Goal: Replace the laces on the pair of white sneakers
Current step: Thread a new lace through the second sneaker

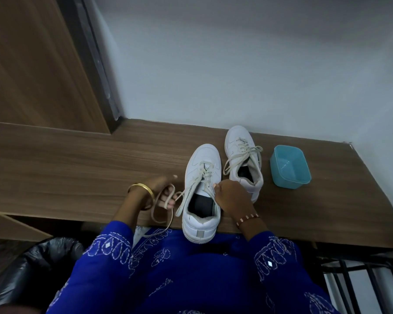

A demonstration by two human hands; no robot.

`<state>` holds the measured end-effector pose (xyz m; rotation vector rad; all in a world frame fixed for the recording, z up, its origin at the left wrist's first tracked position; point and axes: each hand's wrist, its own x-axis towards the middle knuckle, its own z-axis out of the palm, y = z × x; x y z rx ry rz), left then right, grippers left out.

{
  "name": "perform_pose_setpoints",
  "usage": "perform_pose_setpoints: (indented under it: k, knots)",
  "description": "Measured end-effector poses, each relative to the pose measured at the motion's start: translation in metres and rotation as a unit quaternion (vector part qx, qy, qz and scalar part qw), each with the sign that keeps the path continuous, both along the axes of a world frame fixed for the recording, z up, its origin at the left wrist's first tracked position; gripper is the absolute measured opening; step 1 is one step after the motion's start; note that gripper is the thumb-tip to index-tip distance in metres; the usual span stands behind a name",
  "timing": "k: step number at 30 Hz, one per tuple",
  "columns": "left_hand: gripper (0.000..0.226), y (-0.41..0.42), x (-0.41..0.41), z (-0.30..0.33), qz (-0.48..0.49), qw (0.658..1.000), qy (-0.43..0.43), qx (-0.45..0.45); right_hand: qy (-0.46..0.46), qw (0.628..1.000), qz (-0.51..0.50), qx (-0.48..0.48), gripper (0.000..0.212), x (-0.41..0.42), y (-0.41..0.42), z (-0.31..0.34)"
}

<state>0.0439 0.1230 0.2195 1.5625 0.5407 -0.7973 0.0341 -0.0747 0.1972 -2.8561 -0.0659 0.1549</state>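
Here lace [162,214] pinched by left hand [161,189], near sneaker [201,196] apparently gripped by right hand [230,193]; eyelet snag risked if yanked.

The person wears a royal-blue garment [191,275] with long sleeves, embroidered in white thread with looped outlines and small diamond motifs. Just beyond the garment's left cuff, the left wrist carries a plain gold bangle [141,189]. Just beyond its right cuff, the right wrist carries a narrow beaded bracelet [247,219] in alternating reddish and pale segments.
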Motion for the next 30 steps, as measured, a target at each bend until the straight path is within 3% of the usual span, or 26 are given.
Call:
perform_pose_setpoints:
  k: [4,8,19,24,30]
  knots:
    - [0.025,-0.018,0.000,-0.006,-0.070,0.991,-0.088,0.078,-0.013,1.000,0.005,-0.003,0.040,-0.001,0.000,-0.001]
    - [0.014,-0.023,0.005,-0.008,-0.165,0.931,-0.236,0.223,-0.014,1.000,0.011,-0.012,0.041,-0.001,0.001,0.000]
    - [0.027,-0.019,0.003,-0.003,-0.134,0.947,-0.248,0.157,-0.020,1.000,0.009,-0.019,0.038,-0.006,0.003,0.002]
    - [0.035,-0.019,0.009,-0.005,-0.087,0.934,-0.276,0.208,-0.030,0.999,0.020,-0.015,0.038,-0.008,0.002,0.003]
    - [0.031,-0.012,0.015,0.004,-0.107,0.919,-0.313,0.214,-0.034,0.999,0.015,-0.003,0.039,-0.007,0.001,0.000]
